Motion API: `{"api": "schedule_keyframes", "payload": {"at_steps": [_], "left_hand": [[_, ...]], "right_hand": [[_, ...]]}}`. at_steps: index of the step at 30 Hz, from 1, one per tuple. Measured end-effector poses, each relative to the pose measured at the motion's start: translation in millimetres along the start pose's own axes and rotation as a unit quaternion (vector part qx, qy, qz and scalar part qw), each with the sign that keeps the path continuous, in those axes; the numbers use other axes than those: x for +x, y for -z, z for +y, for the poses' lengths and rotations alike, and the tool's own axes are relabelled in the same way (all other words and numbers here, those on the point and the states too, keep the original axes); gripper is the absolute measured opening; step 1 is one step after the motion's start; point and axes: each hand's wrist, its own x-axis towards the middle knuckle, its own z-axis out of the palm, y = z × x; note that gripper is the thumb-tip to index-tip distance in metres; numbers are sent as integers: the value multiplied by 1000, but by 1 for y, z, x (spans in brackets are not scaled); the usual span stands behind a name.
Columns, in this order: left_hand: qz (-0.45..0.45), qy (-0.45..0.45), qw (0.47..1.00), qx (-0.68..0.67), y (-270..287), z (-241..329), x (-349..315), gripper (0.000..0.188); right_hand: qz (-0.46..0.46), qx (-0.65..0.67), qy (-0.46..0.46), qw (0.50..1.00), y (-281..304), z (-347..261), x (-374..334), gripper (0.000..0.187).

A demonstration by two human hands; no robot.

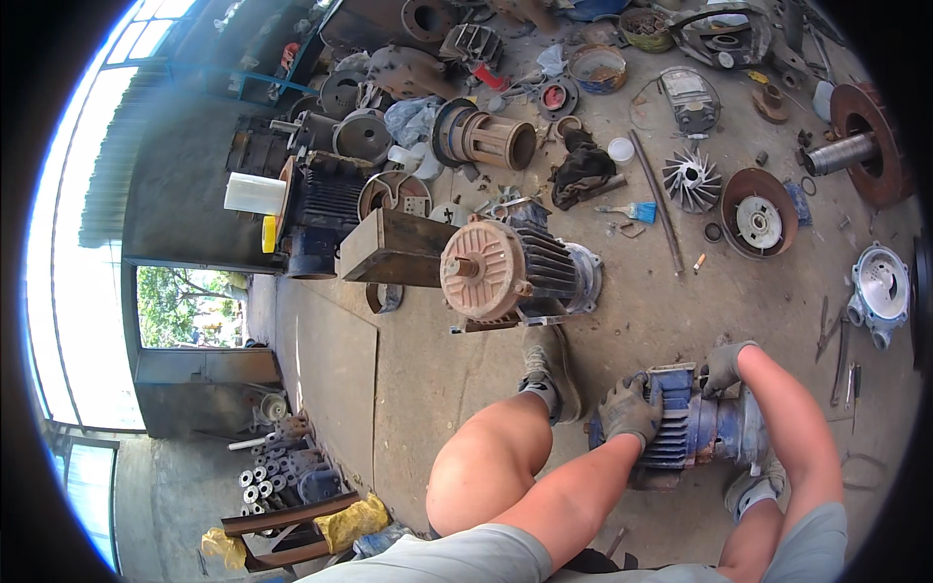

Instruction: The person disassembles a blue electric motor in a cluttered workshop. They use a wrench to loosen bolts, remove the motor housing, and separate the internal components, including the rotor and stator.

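Landmark: blue motor (695, 428), lying on its side on the concrete floor (408, 360), between the person's feet.

Far left of the motor, by the doorway: a heap of short metal tubes (267, 476) and a yellow bag (352, 520).

Left and well above the motor: a black finned engine block (326, 204) with a white roll (255, 193) against it, then a rusty box section (394, 248).

Up and left of the motor, near: a larger motor (520, 272) with a rust-pink end cover facing the camera, grey finned body behind it. A shoe (546, 374) stands between it and the blue motor.

Left hand (630, 408): gloved, fingers curled over the blue motor's finned end, gripping it from the left.

Right hand (727, 367): gloved, closed down on the top of the blue motor, just right of the left hand. Whether it pinches a small part there, cannot tell.

Straight above the motor, well apart: a black rag (583, 170), a blue-handled brush (632, 210), a long rod (659, 202), a silver fan impeller (691, 180).

Up and right of the motor: a rusty round end cover (759, 212) with pale centre. Farther right, a rusty disc with steel shaft (855, 146) and a grey pump housing (880, 289).

Right of the motor, near: slim hand tools (842, 355) on the floor.
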Motion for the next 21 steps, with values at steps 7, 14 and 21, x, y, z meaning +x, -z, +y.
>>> {"api": "schedule_keyframes", "payload": {"at_steps": [7, 14, 21], "left_hand": [[15, 0, 1000, -10, -5, -2, 0, 58], [32, -6, 999, -25, -7, -2, 0, 54], [12, 0, 999, -46, 3, -2, -2, 54]], "right_hand": [[-21, -5, 9, 1000, -2, 6, 7, 55], [2, -42, 12, 999, -5, 12, 18, 54], [6, -44, -17, 999, -7, 19, 15, 58]]}}
